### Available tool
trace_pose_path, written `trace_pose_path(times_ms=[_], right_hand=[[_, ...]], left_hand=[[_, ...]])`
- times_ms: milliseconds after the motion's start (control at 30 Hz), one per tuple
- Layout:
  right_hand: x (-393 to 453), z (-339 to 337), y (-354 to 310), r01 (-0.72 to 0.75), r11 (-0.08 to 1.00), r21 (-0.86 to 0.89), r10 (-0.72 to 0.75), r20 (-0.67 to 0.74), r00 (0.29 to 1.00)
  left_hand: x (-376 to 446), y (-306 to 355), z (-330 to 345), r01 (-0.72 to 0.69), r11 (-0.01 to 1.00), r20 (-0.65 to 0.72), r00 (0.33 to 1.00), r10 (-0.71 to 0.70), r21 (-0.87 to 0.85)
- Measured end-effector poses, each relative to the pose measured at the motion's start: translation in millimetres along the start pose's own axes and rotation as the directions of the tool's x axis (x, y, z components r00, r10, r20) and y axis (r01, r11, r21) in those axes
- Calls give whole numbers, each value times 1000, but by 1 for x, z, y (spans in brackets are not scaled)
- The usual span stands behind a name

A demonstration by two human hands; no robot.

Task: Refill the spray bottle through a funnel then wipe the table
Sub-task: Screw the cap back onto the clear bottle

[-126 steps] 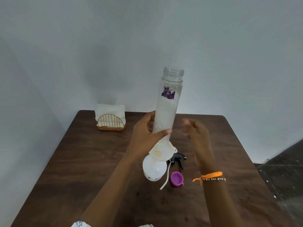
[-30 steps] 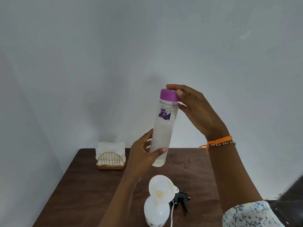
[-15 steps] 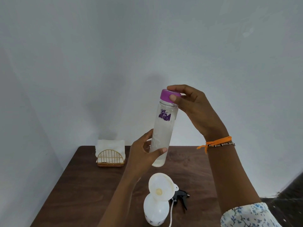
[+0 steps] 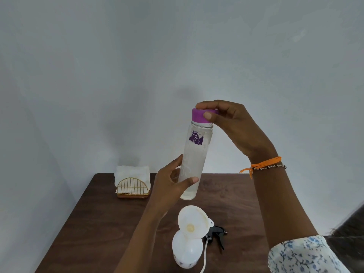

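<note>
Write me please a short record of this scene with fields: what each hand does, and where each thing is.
left hand: the left hand grips the lower part of the water bottle, held upright above the table
right hand: the right hand grips the purple cap on top of the bottle
funnel: the funnel sits in the neck of the spray bottle
spray head: the spray head lies on the table, right of the spray bottle
napkins: the napkins stand in a gold holder at the far left of the table

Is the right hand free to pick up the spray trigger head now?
Probably not yet: the right hand grips the purple cap on the water bottle. The trigger head itself lies unobstructed beside the spray bottle.
</note>
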State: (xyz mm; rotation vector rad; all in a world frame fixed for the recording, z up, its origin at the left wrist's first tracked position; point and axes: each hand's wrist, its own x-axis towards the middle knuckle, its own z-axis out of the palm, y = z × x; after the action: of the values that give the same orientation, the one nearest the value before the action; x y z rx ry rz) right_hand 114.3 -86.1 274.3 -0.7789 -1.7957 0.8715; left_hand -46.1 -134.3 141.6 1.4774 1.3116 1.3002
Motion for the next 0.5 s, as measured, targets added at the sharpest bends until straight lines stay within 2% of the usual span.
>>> trace_pose_path(times_ms=[133, 267, 367, 500], right_hand=[[1, 8, 3, -32, 999, 0, 31, -136, 990], [0, 14, 6, -96, 991, -96, 74, -217, 973], [-6, 10, 3, -86, 996, -20, 83, -123, 989], [-10, -3, 4, -12, 989, 148, 9, 24, 1000]], left_hand=[[0, 2, 3, -5, 1000, 2, 1000, 5, 5], [-2, 1, 5, 4, 1000, 4, 1000, -4, -4], [-1, 1, 3, 19, 1000, -5, 1000, -20, -19], [-1, 1, 2, 16, 1000, -12, 1000, -16, -19]])
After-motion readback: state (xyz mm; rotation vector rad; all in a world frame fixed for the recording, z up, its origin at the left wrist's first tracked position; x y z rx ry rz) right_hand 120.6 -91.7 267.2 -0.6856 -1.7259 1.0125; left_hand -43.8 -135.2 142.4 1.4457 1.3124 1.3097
